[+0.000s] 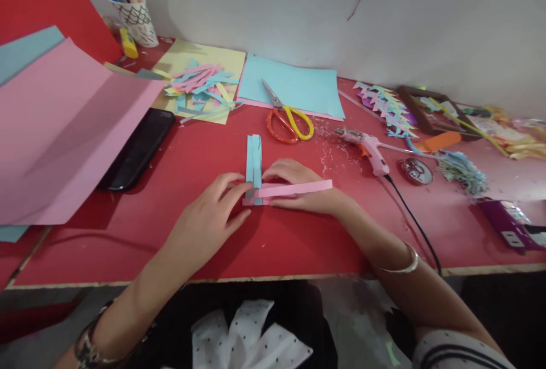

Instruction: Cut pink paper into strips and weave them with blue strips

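Two narrow light-blue paper strips (254,160) stand away from me, side by side. Pink paper strips (298,188) cross their near ends; the upper one runs to the right over my right hand. My left hand (215,204) curls in from the left, its fingertips on the crossing and its thumb just below, around the strip ends. From the right, my right hand (305,184) grips the crossing, fingers beside the blue strips and thumb low along the pink one. Parts of the strips are hidden by my fingers.
Beyond the strips lie scissors (285,116) and blue sheets (294,86). Cut strips (202,87) are heaped on yellow paper. To the right are a pink glue gun (369,150) with its cord and a round tin (416,171). A black phone (139,150) and pink sheet (72,136) lie left.
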Action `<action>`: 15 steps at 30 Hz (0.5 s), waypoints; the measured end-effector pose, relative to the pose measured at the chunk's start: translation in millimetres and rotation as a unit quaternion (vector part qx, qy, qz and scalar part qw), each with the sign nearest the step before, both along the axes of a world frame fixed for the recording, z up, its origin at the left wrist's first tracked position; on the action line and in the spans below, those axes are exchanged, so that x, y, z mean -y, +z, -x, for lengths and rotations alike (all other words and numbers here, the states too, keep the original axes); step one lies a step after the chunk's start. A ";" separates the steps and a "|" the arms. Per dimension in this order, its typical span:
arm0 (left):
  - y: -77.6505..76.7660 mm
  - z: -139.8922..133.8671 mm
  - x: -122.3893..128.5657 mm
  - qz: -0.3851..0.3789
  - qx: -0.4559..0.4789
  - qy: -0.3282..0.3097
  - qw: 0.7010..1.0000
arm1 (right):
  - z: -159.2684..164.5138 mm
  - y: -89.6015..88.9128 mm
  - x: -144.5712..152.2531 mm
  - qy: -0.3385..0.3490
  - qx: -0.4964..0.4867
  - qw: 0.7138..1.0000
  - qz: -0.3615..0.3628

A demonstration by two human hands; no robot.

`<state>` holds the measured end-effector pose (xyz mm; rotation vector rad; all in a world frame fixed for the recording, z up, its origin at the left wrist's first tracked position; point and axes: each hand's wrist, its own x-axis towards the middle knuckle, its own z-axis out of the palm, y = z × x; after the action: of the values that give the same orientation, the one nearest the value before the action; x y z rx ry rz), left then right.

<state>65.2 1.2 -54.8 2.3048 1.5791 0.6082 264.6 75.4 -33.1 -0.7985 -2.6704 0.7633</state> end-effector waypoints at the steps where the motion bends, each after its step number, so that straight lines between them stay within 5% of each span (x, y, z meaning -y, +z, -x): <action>1: -0.7 1.9 3.0 0.000 -0.004 -0.010 1.000 | -4.9 0.9 -0.4 -0.010 0.000 1.000 0.003; 5: -4.4 8.3 15.1 -0.024 -0.046 -0.067 0.996 | -28.2 5.8 -7.0 -0.101 -0.002 0.995 0.000; 9: -3.6 7.7 22.4 -0.086 -0.114 -0.123 0.982 | -42.8 14.4 -13.7 -0.244 -0.064 0.965 -0.079; 12: -1.6 3.3 24.3 -0.110 -0.138 -0.132 0.975 | -40.3 19.6 -10.3 -0.263 -0.089 0.954 -0.117; 15: -2.5 -1.4 24.3 -0.122 -0.142 -0.128 0.974 | -30.0 19.7 -1.0 -0.212 -0.044 0.966 -0.139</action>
<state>66.6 -23.1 -57.3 2.8300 1.3423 0.4451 294.6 76.3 -13.4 -1.1671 -2.3322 0.3023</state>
